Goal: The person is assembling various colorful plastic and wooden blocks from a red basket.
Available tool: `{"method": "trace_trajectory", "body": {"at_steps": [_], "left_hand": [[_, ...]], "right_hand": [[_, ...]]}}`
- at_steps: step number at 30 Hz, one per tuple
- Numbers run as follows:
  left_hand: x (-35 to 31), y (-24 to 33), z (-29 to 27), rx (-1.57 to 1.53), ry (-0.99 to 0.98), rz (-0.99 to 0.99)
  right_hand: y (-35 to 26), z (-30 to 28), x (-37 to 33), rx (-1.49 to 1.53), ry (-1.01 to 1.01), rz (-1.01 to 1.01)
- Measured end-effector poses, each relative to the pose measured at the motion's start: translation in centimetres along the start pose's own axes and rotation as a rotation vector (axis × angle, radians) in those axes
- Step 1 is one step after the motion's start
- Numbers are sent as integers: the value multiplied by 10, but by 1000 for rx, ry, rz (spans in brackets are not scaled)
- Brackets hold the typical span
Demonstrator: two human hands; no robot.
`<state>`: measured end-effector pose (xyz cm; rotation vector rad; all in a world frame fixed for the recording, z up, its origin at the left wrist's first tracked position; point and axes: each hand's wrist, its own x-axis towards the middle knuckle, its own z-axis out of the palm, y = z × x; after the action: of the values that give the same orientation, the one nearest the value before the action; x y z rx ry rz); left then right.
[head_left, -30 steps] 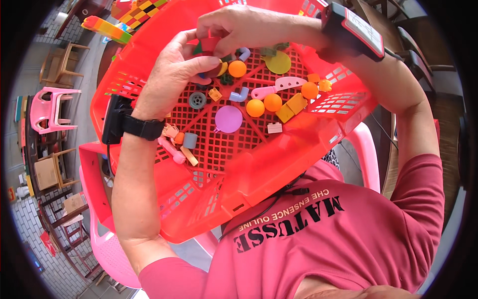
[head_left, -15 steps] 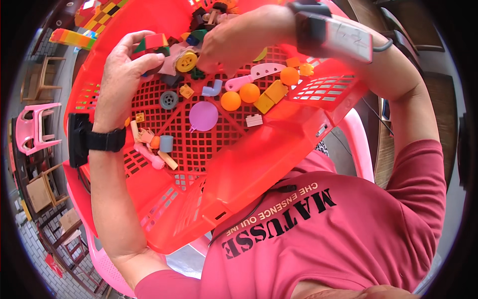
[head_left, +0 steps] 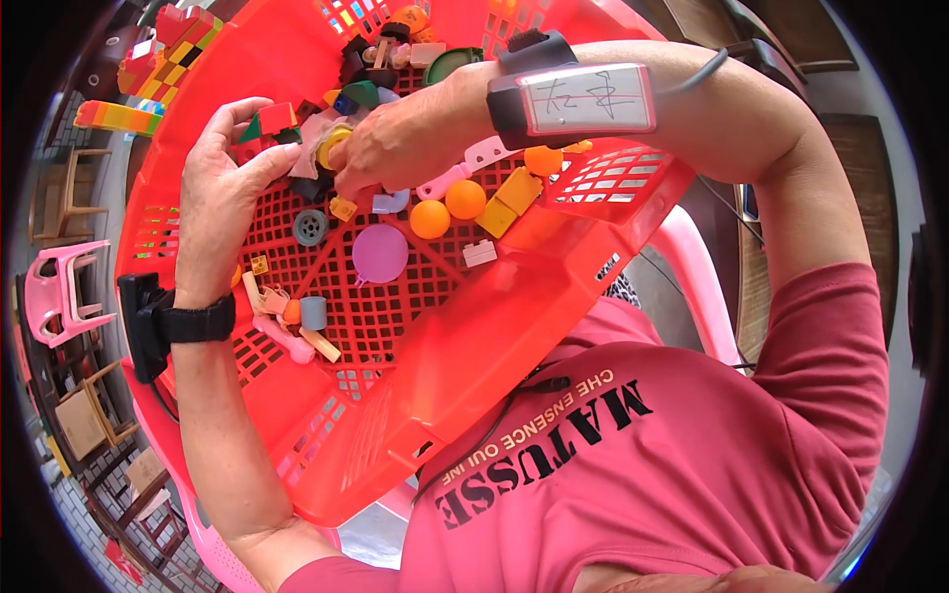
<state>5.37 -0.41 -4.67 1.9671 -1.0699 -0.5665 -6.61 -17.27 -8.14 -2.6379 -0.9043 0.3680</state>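
Observation:
My left hand [head_left: 219,183] is closed on a few toy blocks [head_left: 277,119], red and green, pinched between thumb and fingers above the basket's left side. My right hand [head_left: 390,138] reaches down from the right with its fingers bent together. Its fingertips are just above a small yellow block [head_left: 342,208], where a dark green piece lay. What those fingers hold, if anything, is hidden. A yellow toy wheel [head_left: 333,148] lies against a pale pink piece [head_left: 310,138] between the two hands. Close by is a grey wheel [head_left: 310,227].
A red lattice basket [head_left: 445,346] holds a purple disc [head_left: 380,254], orange balls [head_left: 430,219], yellow blocks [head_left: 509,201], a pink-handled toy knife [head_left: 450,180] and a grey-blue cylinder [head_left: 312,312]. Stacked blocks [head_left: 178,59] stand beyond it. Pink stool [head_left: 67,292] at left.
My right hand has moved left and down, covering the dark green piece. The left hand keeps its blocks. The whole view has shifted slightly, with the basket's contents now farther left.

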Motion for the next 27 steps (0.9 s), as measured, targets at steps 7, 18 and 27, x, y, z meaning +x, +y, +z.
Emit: {"method": "trace_trajectory", "body": {"at_steps": [7, 18, 27], "left_hand": [[-1, -2, 3, -76, -11, 19], [-2, 5, 2, 22, -30, -29], [2, 0, -3, -192, -23, -78]], "right_hand": [[5, 7, -3, -29, -27, 144], [16, 14, -5, -217, -90, 197], [21, 15, -6, -271, -58, 193]]}}
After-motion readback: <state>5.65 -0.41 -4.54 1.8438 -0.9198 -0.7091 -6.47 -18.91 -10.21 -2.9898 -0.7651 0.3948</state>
